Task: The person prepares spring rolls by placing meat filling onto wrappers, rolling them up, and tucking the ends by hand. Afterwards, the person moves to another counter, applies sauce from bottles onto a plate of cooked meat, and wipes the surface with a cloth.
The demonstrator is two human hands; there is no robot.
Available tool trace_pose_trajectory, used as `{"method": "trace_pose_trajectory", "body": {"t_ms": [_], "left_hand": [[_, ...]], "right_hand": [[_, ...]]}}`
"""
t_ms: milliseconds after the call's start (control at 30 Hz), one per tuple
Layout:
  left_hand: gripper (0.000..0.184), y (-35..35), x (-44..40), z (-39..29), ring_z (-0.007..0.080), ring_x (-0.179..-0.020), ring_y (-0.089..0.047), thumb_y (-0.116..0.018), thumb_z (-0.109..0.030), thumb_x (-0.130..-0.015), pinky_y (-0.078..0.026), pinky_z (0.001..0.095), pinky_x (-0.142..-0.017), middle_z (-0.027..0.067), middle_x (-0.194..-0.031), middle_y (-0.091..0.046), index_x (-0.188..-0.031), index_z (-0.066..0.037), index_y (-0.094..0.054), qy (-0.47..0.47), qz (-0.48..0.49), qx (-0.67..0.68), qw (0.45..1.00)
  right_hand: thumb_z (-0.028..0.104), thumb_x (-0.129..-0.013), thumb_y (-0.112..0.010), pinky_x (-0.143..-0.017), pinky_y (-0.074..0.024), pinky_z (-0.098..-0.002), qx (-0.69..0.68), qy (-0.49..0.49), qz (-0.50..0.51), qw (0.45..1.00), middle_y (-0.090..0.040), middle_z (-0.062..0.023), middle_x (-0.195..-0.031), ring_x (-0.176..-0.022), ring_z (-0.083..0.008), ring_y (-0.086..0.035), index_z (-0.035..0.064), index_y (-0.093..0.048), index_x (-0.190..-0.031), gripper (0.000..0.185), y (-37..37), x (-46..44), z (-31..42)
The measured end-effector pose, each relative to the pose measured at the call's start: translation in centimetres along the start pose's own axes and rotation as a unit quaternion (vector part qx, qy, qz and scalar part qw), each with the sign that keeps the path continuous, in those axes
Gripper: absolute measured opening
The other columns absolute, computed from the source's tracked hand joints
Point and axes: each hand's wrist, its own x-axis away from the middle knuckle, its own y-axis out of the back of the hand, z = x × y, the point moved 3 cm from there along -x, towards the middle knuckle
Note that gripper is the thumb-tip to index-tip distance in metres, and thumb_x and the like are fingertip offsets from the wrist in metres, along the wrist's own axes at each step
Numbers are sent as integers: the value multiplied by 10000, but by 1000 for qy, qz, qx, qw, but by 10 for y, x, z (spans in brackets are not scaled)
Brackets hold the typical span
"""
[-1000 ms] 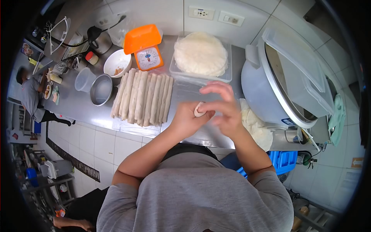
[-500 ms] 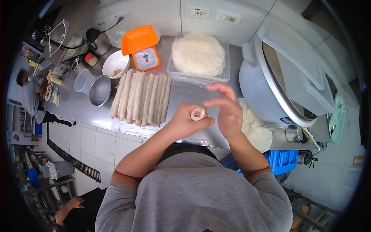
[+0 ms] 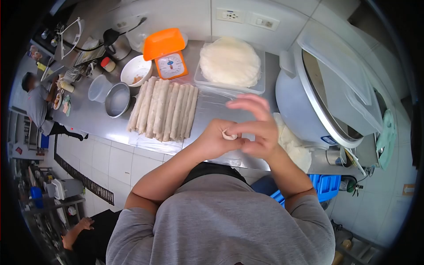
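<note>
My left hand is closed around a pale rolled wrapper, whose end pokes up between thumb and forefinger; the rest of it is hidden by the hand. My right hand is at that end, its forefinger touching the rim and its other fingers spread apart. To the left, a row of finished pale rolls lies side by side on plastic. Behind my hands, a stack of round thin wrappers sits in a clear plastic tray. More loose wrappers lie right of my right hand.
An orange scale, a white bowl, a metal bowl and a clear tub stand behind the rolls. A large lidded container is at the right. One person stands far left; another person's hand shows lower left.
My right forefinger was lifted off the roll's open end half a second ago and is now back against it. My left hand keeps its hold.
</note>
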Motion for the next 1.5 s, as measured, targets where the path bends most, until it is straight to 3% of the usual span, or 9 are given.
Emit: {"method": "trace_pose_trajectory", "body": {"t_ms": [233,433,567,733,867,1067,1200,1400,1500], "left_hand": [[103,16,29,-25,66,-634,-582,-725,-114,-832,-466,252,-576,19,-673,-645,-777,-55,-661,-34,-34,27,998],[91,42,64,-22,91,-721,-611,-717,-85,-817,-483,277,-638,18,-734,-663,-790,-16,-664,-231,-99,-18,968],[313,100,116,-40,106,-581,-543,-618,-199,-943,-429,259,-562,36,-605,-573,-677,-35,-602,11,-73,61,995],[388,190,183,-23,119,-759,-530,-520,-415,-978,-435,273,-699,54,-809,-582,-882,-46,-591,-89,-279,179,939],[678,255,266,-22,252,-1288,-419,-540,-382,-955,-386,374,-1004,156,-1439,-379,-1483,-72,-249,-122,-393,46,910],[477,318,426,5,197,-1160,-507,-562,-179,-938,-418,329,-941,115,-1320,-502,-1373,-35,-428,42,-489,64,869],[355,346,485,25,153,-1067,-552,-579,-143,-931,-429,289,-895,77,-1211,-584,-1257,-8,-538,80,-517,62,850],[331,399,527,38,183,-1055,-588,-566,-177,-950,-453,317,-886,93,-1168,-617,-1243,-25,-551,95,-515,115,844],[324,447,535,42,181,-1056,-590,-558,-185,-963,-453,316,-888,95,-1156,-623,-1245,-26,-552,112,-503,118,849]], "right_hand": [[671,-859,-488,-991,-339,-484,-3,62,-51,997,-628,-172,-1156,-1149,-358,-474,109,-741,-847,617,-33,-1,15],[608,-788,-638,-962,-358,-490,7,134,196,971,-660,-183,-1094,-1167,-390,-486,114,-723,-913,517,-77,-46,37],[380,-763,-765,-968,-391,-459,-284,-41,123,950,-557,-154,-1272,-1186,-290,-500,63,-570,-1221,590,-132,-42,28],[187,-912,-632,-854,-469,-356,-441,-248,93,858,-522,-158,-1237,-1067,-201,-549,49,-176,-1499,756,-277,-32,63],[63,-949,-534,-741,-491,-265,-336,-420,-13,843,-532,-138,-1168,-845,-121,-596,73,-375,-1438,515,-328,-48,53],[45,-880,-558,-759,-513,-353,129,-301,-64,943,-620,-191,-1011,-843,-258,-655,75,-584,-1274,396,-369,-112,-25],[159,-913,-460,-829,-508,-478,435,-296,160,835,-661,-208,-970,-941,-364,-637,52,-653,-1013,242,-427,-88,-133],[141,-866,-500,-765,-530,-447,503,-338,222,764,-669,-188,-966,-890,-320,-667,34,-686,-948,230,-418,-120,-112],[102,-860,-556,-759,-519,-408,448,-234,140,852,-636,-207,-1021,-875,-319,-653,31,-646,-1119,282,-431,-188,-59]]}}
